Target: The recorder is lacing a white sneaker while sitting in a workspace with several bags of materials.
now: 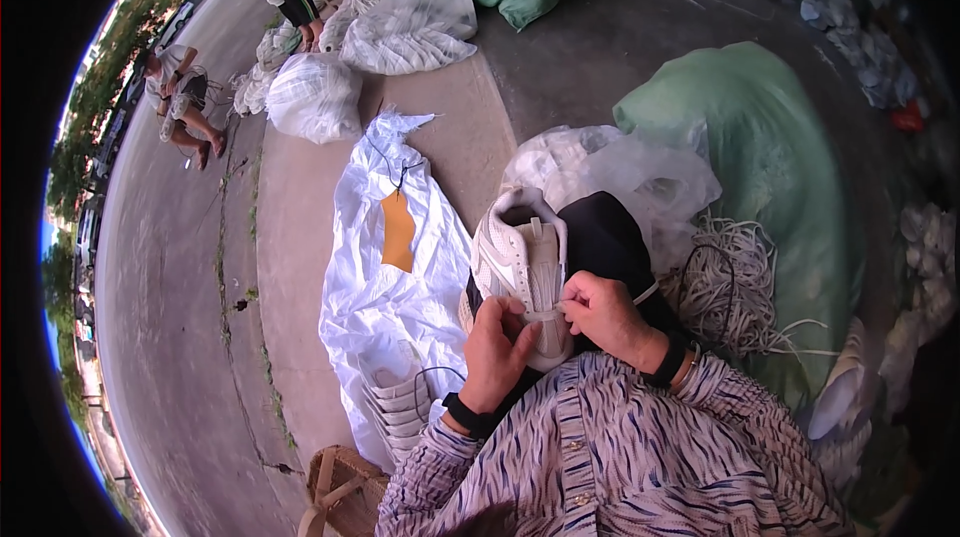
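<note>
A white and beige sneaker (520,255) rests on my dark-clothed lap, its toe toward me and its opening away; whether it has a sole cannot be seen. A pale shoelace (545,316) crosses low over its tongue. My left hand (495,355) is closed at the left eyelet edge, thumb and fingers pinching the lace there. On the other side my right hand (612,320) pinches the lace between thumb and forefinger, its other fingers curled. To my right lies a tangled bundle of white laces (732,277). Several nested white shoe uppers (395,405) stand by my left wrist.
A white plastic sack (350,307) with an orange-yellow card (397,235) spreads at my left, near a woven stool (340,482). A large green sack (790,157) and clear plastic bags (640,172) stand at right. A person (180,102) sits at the far left.
</note>
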`<state>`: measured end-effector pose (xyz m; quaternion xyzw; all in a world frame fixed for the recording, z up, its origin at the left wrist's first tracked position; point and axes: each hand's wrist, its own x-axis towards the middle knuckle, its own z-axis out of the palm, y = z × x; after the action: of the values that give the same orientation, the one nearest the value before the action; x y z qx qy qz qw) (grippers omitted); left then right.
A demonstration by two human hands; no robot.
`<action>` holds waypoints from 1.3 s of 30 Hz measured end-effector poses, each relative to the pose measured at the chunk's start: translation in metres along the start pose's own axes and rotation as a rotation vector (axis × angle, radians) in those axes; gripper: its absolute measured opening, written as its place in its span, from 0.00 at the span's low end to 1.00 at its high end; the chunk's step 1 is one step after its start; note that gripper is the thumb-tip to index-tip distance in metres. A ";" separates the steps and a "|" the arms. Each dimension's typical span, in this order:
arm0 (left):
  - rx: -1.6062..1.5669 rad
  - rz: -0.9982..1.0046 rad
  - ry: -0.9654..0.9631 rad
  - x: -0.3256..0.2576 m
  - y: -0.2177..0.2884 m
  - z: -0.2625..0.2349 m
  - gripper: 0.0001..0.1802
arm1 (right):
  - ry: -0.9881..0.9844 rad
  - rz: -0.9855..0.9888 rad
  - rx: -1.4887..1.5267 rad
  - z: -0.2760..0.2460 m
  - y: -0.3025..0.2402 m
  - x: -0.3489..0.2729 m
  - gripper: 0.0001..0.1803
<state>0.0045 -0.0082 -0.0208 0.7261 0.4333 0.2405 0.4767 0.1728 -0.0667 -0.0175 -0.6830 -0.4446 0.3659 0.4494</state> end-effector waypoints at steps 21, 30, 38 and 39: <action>0.863 0.540 -0.272 0.022 0.037 -0.017 0.06 | -0.136 -0.506 -0.391 -0.011 0.007 -0.012 0.09; 0.785 0.423 -0.205 0.025 0.021 -0.011 0.07 | -0.206 -0.345 -0.247 -0.017 -0.010 -0.005 0.07; 0.155 -0.070 -0.369 0.014 0.030 -0.038 0.20 | -0.278 -0.238 -0.244 -0.030 -0.008 -0.006 0.09; 0.155 -0.069 -0.366 0.017 0.035 -0.036 0.20 | -0.248 -0.287 -0.326 -0.027 -0.008 -0.005 0.09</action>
<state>-0.0006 0.0181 0.0251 0.7770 0.3812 0.0540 0.4981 0.1935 -0.0774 -0.0010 -0.6261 -0.6422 0.3027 0.3224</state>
